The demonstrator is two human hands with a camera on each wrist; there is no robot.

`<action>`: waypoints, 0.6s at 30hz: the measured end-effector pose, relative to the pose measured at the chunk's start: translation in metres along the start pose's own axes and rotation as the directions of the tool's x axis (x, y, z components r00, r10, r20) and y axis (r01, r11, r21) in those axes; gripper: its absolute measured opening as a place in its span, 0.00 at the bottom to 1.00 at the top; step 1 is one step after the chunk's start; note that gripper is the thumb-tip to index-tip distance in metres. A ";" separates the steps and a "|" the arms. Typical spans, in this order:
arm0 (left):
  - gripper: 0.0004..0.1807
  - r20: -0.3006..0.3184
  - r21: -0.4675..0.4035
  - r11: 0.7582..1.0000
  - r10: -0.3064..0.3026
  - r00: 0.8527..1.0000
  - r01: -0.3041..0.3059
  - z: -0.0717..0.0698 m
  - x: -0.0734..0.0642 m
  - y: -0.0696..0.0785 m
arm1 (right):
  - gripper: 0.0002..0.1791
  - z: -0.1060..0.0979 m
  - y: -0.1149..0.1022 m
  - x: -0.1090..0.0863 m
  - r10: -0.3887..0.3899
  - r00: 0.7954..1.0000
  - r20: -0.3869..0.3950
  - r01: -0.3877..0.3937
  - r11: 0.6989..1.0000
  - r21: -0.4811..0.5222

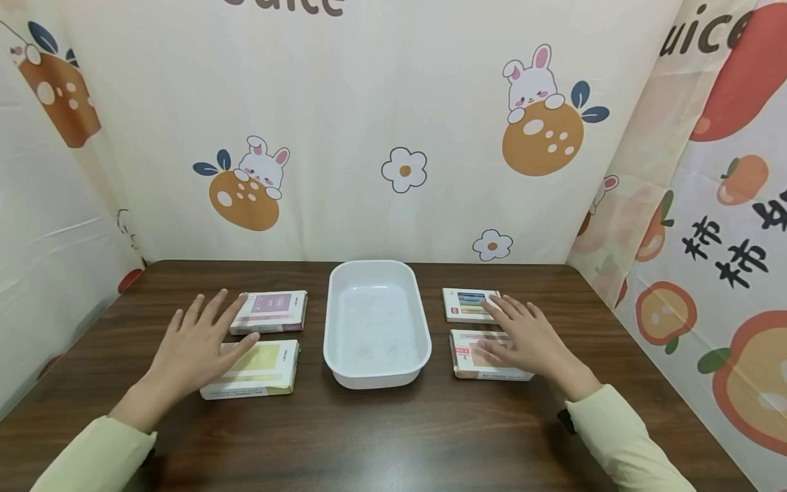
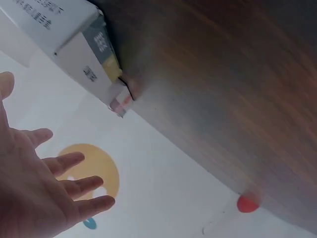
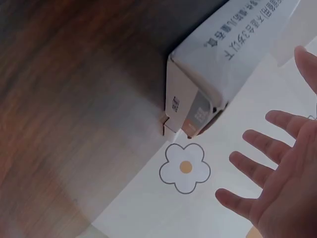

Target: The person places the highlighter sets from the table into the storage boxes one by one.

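My left hand (image 1: 190,355), fingers spread and holding nothing, is over the left side of the table. Beneath and beside it lie a flat box with a yellow-green panel (image 1: 270,362) and, behind that, one with a purple panel (image 1: 273,307). On the other side my right hand (image 1: 525,335) is spread above two more flat boxes. The nearer has a pinkish panel (image 1: 479,365), partly covered by the fingers; the farther shows coloured stripes (image 1: 461,311). In the wrist views, a white printed box end (image 2: 81,67) and another box end (image 3: 190,99) stand close before the spread fingers.
A white rectangular plastic basin (image 1: 376,376) stands between the two pairs of boxes, with nothing in it. The dark wooden table (image 1: 363,444) meets a printed curtain (image 1: 344,102) at its back edge. More printed cloth (image 1: 725,225) hangs along the right side.
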State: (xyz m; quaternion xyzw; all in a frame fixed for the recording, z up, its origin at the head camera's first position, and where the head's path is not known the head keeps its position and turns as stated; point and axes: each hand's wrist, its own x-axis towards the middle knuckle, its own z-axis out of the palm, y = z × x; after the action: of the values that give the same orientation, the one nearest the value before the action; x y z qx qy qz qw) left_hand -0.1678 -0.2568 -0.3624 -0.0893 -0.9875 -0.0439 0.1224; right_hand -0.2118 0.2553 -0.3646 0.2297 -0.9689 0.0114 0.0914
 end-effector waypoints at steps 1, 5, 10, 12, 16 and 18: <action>0.42 0.000 0.002 1.000 0.006 1.000 -0.006 0.000 0.000 0.001 | 0.41 0.000 -0.001 0.000 -0.010 1.000 -0.005 0.010 1.000 -0.002; 0.41 0.011 0.010 0.999 0.033 0.999 -0.033 0.001 0.001 0.008 | 0.40 0.002 -0.003 0.000 -0.053 0.998 -0.035 0.053 0.999 -0.014; 0.40 -0.018 0.034 0.997 0.068 0.998 -0.067 0.003 0.003 0.017 | 0.39 0.005 -0.004 0.001 -0.096 0.995 -0.038 0.095 0.995 -0.023; 0.39 -0.032 0.039 0.996 0.085 0.996 -0.083 0.005 0.004 0.021 | 0.39 0.005 -0.005 0.001 -0.107 0.994 -0.028 0.106 0.994 -0.017; 0.37 -0.059 0.056 0.990 0.134 0.989 -0.131 0.007 0.006 0.028 | 0.39 0.005 -0.007 0.000 -0.120 0.993 -0.010 0.120 0.993 -0.005; 0.36 -0.068 0.062 0.986 0.157 0.985 -0.153 0.008 0.008 0.031 | 0.39 0.005 -0.008 0.000 -0.125 0.992 0.000 0.125 0.992 -0.002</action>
State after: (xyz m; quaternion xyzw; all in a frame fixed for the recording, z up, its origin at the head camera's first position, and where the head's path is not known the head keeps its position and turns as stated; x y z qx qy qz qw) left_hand -0.1711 -0.2243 -0.3663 -0.1609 -0.9732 -0.0095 0.1638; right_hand -0.2093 0.2479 -0.3698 0.2896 -0.9527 0.0046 0.0921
